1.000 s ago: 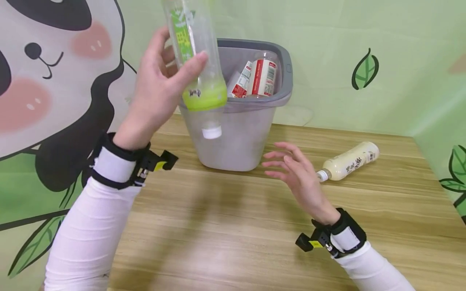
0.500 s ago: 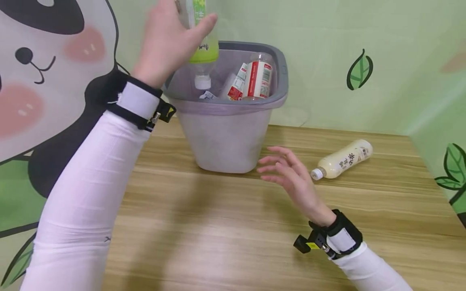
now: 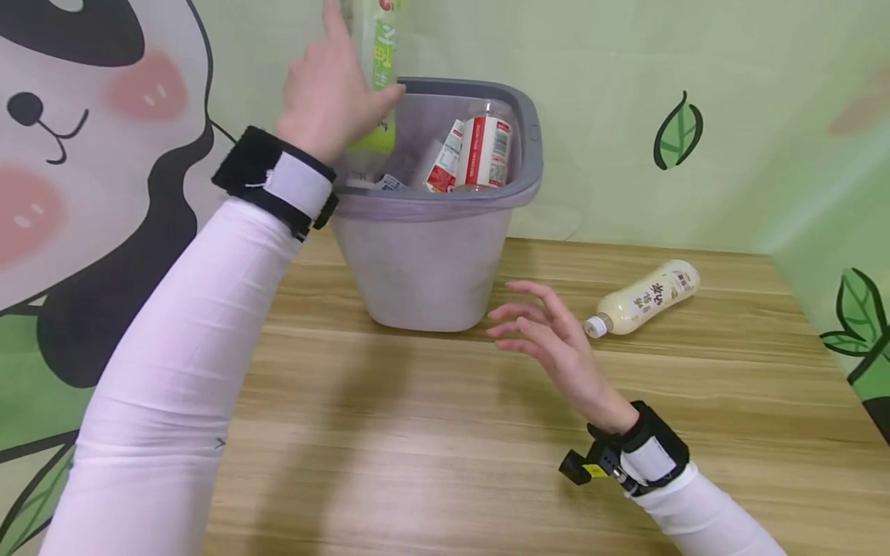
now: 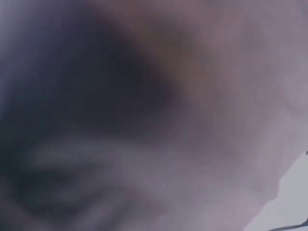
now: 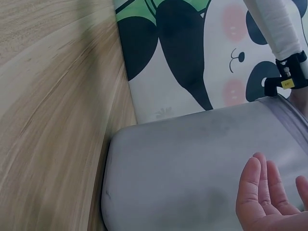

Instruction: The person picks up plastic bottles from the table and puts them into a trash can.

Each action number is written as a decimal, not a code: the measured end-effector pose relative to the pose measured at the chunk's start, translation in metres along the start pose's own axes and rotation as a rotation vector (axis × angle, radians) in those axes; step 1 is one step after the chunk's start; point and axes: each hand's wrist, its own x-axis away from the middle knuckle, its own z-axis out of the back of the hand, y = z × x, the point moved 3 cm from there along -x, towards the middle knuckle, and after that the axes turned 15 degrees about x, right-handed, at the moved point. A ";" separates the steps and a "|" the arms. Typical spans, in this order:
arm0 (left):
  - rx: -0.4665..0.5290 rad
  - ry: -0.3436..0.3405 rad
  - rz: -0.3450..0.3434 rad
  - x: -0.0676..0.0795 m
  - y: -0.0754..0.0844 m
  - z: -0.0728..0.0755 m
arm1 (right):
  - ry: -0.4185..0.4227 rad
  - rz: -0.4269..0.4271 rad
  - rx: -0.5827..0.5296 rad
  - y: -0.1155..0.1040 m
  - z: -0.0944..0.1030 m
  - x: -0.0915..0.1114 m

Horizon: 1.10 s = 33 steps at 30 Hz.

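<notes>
My left hand (image 3: pixel 327 93) is over the left side of the grey bin, with its thumb across a clear plastic bottle (image 3: pixel 385 50) with a green label. The bottle is cap down, its lower end inside the bin (image 3: pixel 424 262). One finger points up beside it; the others are hidden. My right hand (image 3: pixel 556 340) hovers above the table with loosely bent fingers, holding nothing. Near it lies a cream-coloured drink bottle (image 3: pixel 643 297) with a white cap. In the right wrist view, my right-hand fingers (image 5: pixel 250 183) are before the bin's wall. The left wrist view is blurred.
Inside the lined bin are a clear bottle with a red-and-white label (image 3: pixel 487 150) and another red-and-white labelled item (image 3: pixel 445 162). The wooden table (image 3: pixel 431 432) meets a green backdrop (image 3: pixel 612 154) behind the bin. A panda print (image 3: pixel 160 255) covers the left side.
My left hand has moved the green-labelled bottle from in front of the bin to over it, then lowered it inside. My right hand has stayed nearly still.
</notes>
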 end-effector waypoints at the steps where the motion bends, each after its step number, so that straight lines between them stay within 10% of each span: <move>1: -0.012 -0.006 0.009 0.001 -0.001 0.000 | 0.000 0.001 0.002 0.000 0.000 0.000; 18: -0.139 -0.022 -0.078 0.019 -0.004 -0.007 | 0.013 -0.028 0.018 0.004 0.003 0.001; 33: 0.035 0.140 -0.514 0.084 0.022 -0.040 | 0.158 -0.053 0.178 0.003 0.043 0.010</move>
